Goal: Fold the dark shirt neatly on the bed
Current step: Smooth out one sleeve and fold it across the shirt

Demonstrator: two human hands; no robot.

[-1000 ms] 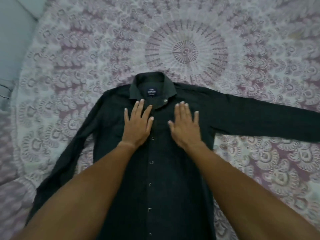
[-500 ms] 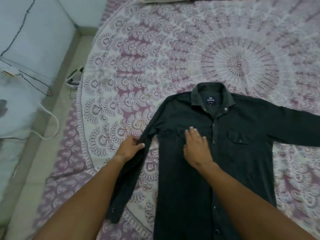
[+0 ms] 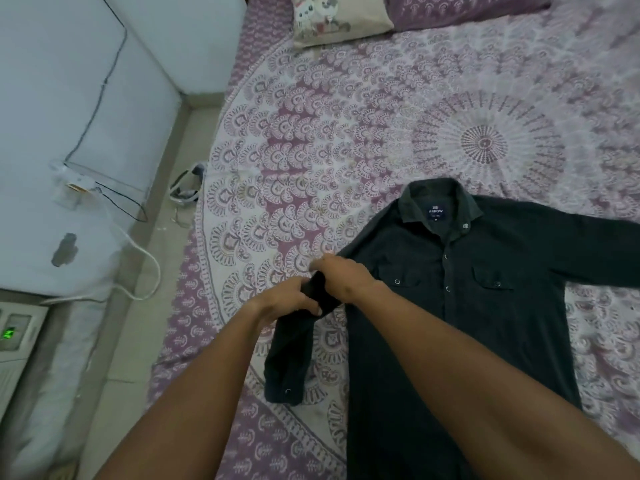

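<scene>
The dark button-up shirt [image 3: 485, 306] lies front up on the bed [image 3: 311, 150], collar toward the pillows, one sleeve stretched out to the right edge of view. Its other sleeve [image 3: 287, 362] hangs down at the left, cuff near the bed's lower left. My left hand [image 3: 287, 299] grips that sleeve near its upper part. My right hand [image 3: 343, 277] is closed on the same sleeve just beside the shoulder. The two hands touch each other over the bunched cloth.
The bedspread has a purple and white mandala print. Two pillows [image 3: 339, 19] lie at the head of the bed. Left of the bed runs a strip of floor with a bag [image 3: 187, 183], white cables [image 3: 138, 265] and a white wall.
My right hand has left the shirt's chest and moved left onto the sleeve beside my left hand. The view has swung further left and up, showing the pillows.
</scene>
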